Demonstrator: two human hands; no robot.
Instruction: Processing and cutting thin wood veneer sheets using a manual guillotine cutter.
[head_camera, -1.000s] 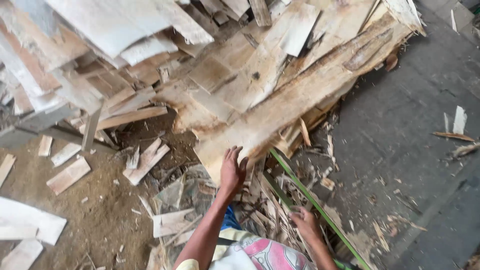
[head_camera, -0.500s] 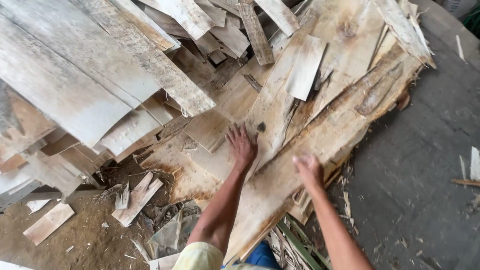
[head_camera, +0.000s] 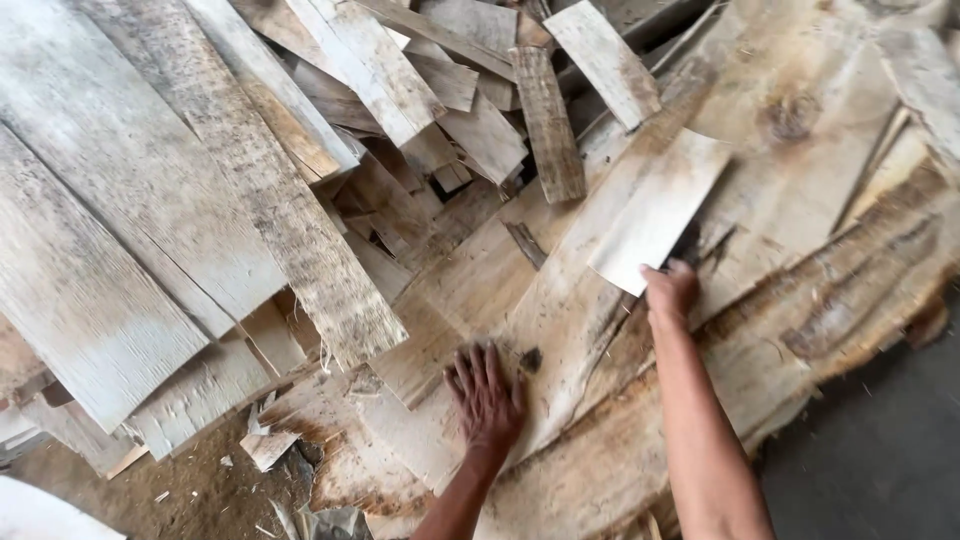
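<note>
My left hand (head_camera: 487, 395) lies flat, fingers spread, on a broad sheet of pale wood veneer (head_camera: 560, 330) low in the pile. My right hand (head_camera: 670, 290) reaches further up and closes on the lower corner of a small pale rectangular veneer piece (head_camera: 660, 210) that lies tilted on the pile. Both forearms stretch up from the bottom edge of the view.
A heap of weathered grey planks (head_camera: 150, 200) and veneer strips fills the left and top. A narrow dark board (head_camera: 548, 120) lies near the top centre. Rough bark-edged sheets (head_camera: 850, 300) run along the right, beside dark floor (head_camera: 880, 460). Dirt and scraps (head_camera: 200, 490) lie lower left.
Both hands have moved up the pile. The left hand now rests flat on the broad sheet, and the right hand has reached the small pale piece and taken its corner.
</note>
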